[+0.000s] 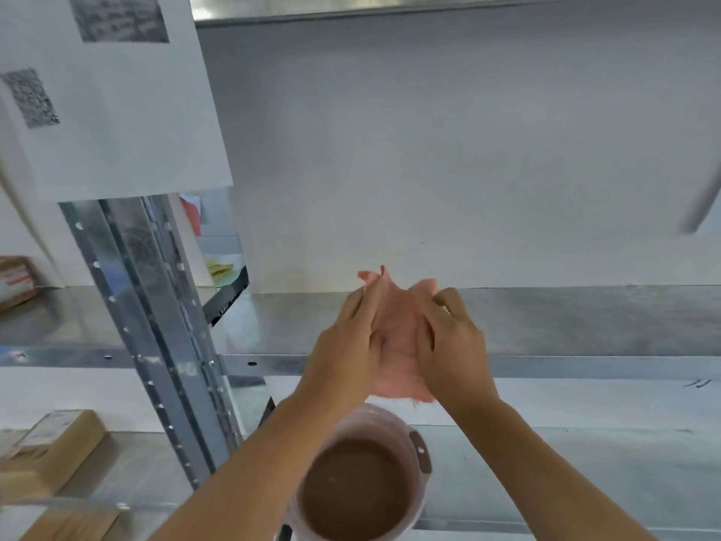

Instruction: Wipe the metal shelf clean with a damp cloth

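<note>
At the left stood a metal upright [156, 326]. The left hand [343, 345] and right hand [452, 345] both clutched a pink cloth [398, 337] stretched between them, above a bucket [363, 482] of murky water. The metal shelf [585, 326] lay just beyond, toward twelve o'clock, running left to right, equally near either hand.

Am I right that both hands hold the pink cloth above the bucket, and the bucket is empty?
Not quite. In the head view both hands, left and right, do hold the pink cloth above the bucket, but the bucket is not empty: it holds murky brown water.
</note>
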`<state>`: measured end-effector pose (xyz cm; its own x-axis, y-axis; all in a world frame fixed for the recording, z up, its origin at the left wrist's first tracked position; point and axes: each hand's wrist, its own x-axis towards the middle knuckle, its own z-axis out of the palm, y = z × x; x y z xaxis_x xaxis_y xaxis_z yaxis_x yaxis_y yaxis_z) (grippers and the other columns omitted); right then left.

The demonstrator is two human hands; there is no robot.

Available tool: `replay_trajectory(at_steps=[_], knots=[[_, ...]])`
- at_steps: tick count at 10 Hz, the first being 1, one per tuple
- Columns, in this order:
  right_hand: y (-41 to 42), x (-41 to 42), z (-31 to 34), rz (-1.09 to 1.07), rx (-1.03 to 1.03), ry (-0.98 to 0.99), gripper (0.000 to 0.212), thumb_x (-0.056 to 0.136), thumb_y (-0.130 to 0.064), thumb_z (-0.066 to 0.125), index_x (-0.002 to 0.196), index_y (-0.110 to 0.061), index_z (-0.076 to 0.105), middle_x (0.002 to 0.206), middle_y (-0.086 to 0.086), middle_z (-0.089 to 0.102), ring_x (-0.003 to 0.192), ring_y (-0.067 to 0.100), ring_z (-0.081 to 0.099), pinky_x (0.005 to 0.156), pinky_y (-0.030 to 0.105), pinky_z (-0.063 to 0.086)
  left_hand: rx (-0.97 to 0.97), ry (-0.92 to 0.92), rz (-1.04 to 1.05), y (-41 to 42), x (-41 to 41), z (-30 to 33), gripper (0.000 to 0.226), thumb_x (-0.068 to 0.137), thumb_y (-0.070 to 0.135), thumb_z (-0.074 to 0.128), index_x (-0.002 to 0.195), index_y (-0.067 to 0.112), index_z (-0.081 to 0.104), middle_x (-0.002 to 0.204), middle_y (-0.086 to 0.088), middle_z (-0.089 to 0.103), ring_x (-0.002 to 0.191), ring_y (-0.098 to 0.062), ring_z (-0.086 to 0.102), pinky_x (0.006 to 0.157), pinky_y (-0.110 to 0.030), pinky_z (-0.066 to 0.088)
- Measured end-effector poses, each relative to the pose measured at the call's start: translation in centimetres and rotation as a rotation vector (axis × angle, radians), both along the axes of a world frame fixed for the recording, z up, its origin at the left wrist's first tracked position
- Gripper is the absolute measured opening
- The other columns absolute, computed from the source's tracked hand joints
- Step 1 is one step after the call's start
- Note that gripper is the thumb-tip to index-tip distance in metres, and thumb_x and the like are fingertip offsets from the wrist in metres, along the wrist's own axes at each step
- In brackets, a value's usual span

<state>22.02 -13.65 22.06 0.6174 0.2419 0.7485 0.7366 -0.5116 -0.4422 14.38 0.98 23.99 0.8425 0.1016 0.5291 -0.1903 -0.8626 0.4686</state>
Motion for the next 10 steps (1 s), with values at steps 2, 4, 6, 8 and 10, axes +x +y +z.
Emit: replay_trajectory(at_steps=[2, 4, 6, 8, 10], knots=[[-2.0, -8.8, -4.7, -0.007, 0.086, -0.063, 0.038, 0.096, 0.000, 0.058, 0.130, -0.012, 0.073, 0.119, 0.000, 0.065, 0.062, 0.011, 0.049, 0.058, 0.002, 0.036, -0.211, -0.094, 0.019, -1.5, -9.6, -4.5, 0.082, 0.102, 0.025, 0.057, 0.159, 0.052, 0.005, 0.161, 0.038, 0.013, 0.097, 0.016, 0.058, 0.080, -0.007, 0.049], [0.2, -11.2, -13.5, 0.048, -0.026, 0.102, 0.046, 0.097, -0.009, 0.044, 0.131, -0.012, 0.074, 0.128, -0.001, 0.067, 0.076, 0.002, 0.060, 0.068, -0.001, 0.039, -0.236, 0.071, 0.038, 0.7, -12.8, -13.1, 0.088, 0.099, 0.017, 0.064, 0.161, 0.044, 0.009, 0.166, 0.019, 0.021, 0.104, 0.021, 0.056, 0.085, -0.001, 0.044], [5.0, -6.6, -18.9, -0.052, -0.206, 0.143, 0.042, 0.099, -0.006, 0.049, 0.135, -0.010, 0.069, 0.130, 0.009, 0.071, 0.102, 0.035, 0.073, 0.085, 0.052, 0.064, -0.135, 0.175, 0.062, 5.0, -7.8, -18.6, 0.081, 0.103, 0.024, 0.055, 0.163, 0.037, 0.002, 0.170, 0.008, 0.014, 0.122, 0.024, 0.035, 0.093, 0.005, 0.029], [6.7, -4.7, -22.2, -0.103, -0.395, 0.314, 0.044, 0.104, -0.009, 0.046, 0.145, -0.017, 0.059, 0.120, 0.003, 0.070, 0.085, 0.035, 0.074, 0.069, 0.047, 0.062, -0.038, 0.331, 0.090, 7.2, -3.8, -24.5, 0.085, 0.101, 0.025, 0.058, 0.164, 0.026, 0.000, 0.172, 0.000, 0.010, 0.148, -0.021, 0.036, 0.110, -0.034, 0.047], [5.4, -3.8, -23.8, -0.089, -0.542, 0.517, 0.045, 0.106, -0.019, 0.048, 0.151, -0.023, 0.055, 0.142, 0.002, 0.060, 0.121, 0.033, 0.062, 0.080, 0.046, 0.059, 0.114, 0.585, 0.111, 7.8, -4.1, -25.7, 0.070, 0.099, 0.051, 0.048, 0.160, 0.035, 0.018, 0.172, 0.001, 0.008, 0.156, -0.029, 0.013, 0.116, -0.048, 0.033]])
